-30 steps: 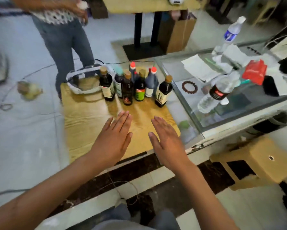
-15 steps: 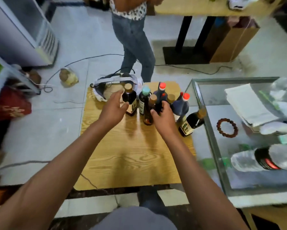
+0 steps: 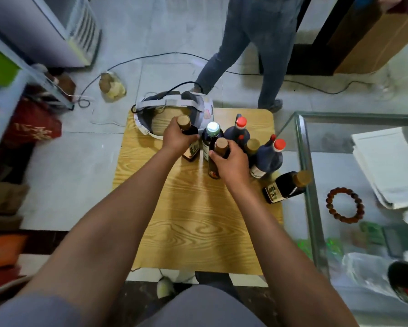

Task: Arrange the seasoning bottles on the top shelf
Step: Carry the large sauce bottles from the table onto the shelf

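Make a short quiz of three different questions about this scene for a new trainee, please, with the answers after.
1. True or false: each hand grips a bottle.
2. What colour is the cap of the bottle that the left hand holds? A) red B) brown C) green
3. Fill in: the bead bracelet lies on the ____ counter.

Key
1. True: the left hand grips the far-left bottle and the right hand grips the brown-capped bottle in front of the group.
2. B
3. glass
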Motion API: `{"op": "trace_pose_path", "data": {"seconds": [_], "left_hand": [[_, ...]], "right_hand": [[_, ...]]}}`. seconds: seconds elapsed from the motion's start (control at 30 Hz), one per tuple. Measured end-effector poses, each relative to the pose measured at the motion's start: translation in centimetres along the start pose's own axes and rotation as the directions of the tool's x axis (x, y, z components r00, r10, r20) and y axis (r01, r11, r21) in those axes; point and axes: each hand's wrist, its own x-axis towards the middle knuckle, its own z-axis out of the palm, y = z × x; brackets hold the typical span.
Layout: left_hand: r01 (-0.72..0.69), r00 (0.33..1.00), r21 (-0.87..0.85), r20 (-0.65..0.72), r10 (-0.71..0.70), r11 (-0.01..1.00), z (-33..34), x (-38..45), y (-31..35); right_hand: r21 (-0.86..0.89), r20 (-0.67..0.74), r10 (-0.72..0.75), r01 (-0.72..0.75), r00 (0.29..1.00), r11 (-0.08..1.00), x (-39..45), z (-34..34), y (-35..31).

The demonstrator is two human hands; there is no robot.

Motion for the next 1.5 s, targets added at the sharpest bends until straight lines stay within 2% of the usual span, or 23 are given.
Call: {"op": "trace_pose_path", "data": {"seconds": [0.2,0.47,0.67,0.9,0.97,1.07,1.23,1.3,1.37,1.5], "left_hand": [[-0.097,0.99,0.127,-0.091,0.109,0.987,0.1,-0.9,-0.7],[-0.139,0.99,0.017,0.027,0.138,0.99,-2.7,-6.3,-3.3],[-0.215,0.968,0.018,0.136,0.21,0.977,-4.6,-11.4,-6.8],[-0.328,0.913,-0.008,0.255,0.319,0.945,-6.0,-17.1,-10.7],[-0.386,0.87,0.005,0.336,0.362,0.923,-6.4,-19.2,-11.4],[-0.486,0.769,0.023,0.486,0.415,0.873,-6.2,-22.8,-12.2],[-0.482,0.66,-0.053,0.634,0.402,0.874,-4.6,-29.7,-12.2],[-0.504,0.574,-0.112,0.697,0.429,0.856,-3.5,-33.5,-11.0],[-0.526,0.458,-0.183,0.762,0.458,0.831,-2.2,-37.9,-9.0],[-0.494,0.264,-0.33,0.825,0.5,0.805,0.7,-46.9,-5.0]], "right_hand": [[0.033,0.018,-0.012,0.011,1.0,0.999,-0.7,0.3,0.9],[0.242,0.038,0.044,-0.052,0.998,0.969,-2.3,0.2,1.2],[0.122,0.06,-0.021,0.014,0.998,0.992,-7.1,1.1,1.1],[0.048,-0.073,0.009,-0.006,0.997,0.999,-17.0,3.5,2.0],[0.063,-0.112,0.03,-0.023,0.993,0.998,-20.1,3.9,2.2],[0.107,-0.202,0.117,-0.097,0.972,0.99,-24.8,4.0,2.9],[0.173,-0.429,0.235,-0.176,0.872,0.969,-34.7,1.6,5.1],[0.217,-0.516,0.267,-0.178,0.814,0.96,-39.1,-1.1,5.2],[0.237,-0.606,0.27,-0.154,0.748,0.959,-43.7,-4.4,5.2],[0.264,-0.757,0.263,-0.089,0.598,0.961,-53.4,-10.6,5.3]]}}
